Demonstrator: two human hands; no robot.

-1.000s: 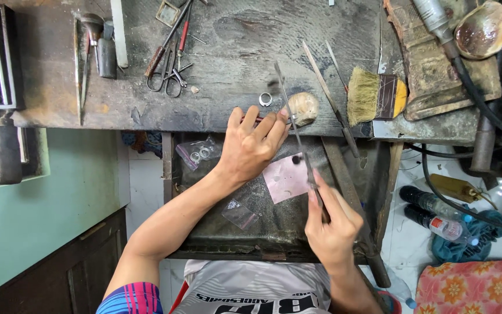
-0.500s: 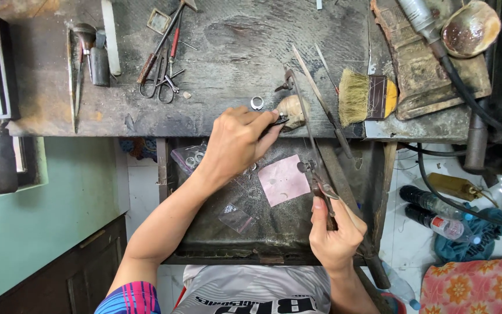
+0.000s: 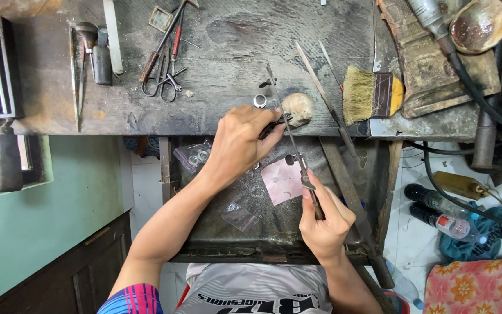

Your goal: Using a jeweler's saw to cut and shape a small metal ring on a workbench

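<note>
My left hand (image 3: 239,142) rests at the front edge of the worn workbench (image 3: 228,40) and pinches a small dark metal piece (image 3: 271,125) beside a pale rounded lump (image 3: 297,109). My right hand (image 3: 323,221) grips the handle of a thin jeweller's saw (image 3: 289,131). The saw's frame slants up across the dark piece to the bench top. A small silver ring (image 3: 260,100) lies on the bench just above my left fingers. Under both hands a pink paper square (image 3: 283,181) lies in the open drawer tray (image 3: 204,232).
Scissors and pliers (image 3: 167,81) lie at the bench's upper left, with thin files (image 3: 321,87) and a brush (image 3: 370,94) to the right. Small plastic bags (image 3: 196,156) sit in the tray. A flexible hose tool (image 3: 472,87), bottles (image 3: 437,209) and floral cloth (image 3: 474,285) are at the right.
My left hand went from lying spread on the bench edge to pinching the small dark piece. My right hand shifted the saw so that it crosses that piece.
</note>
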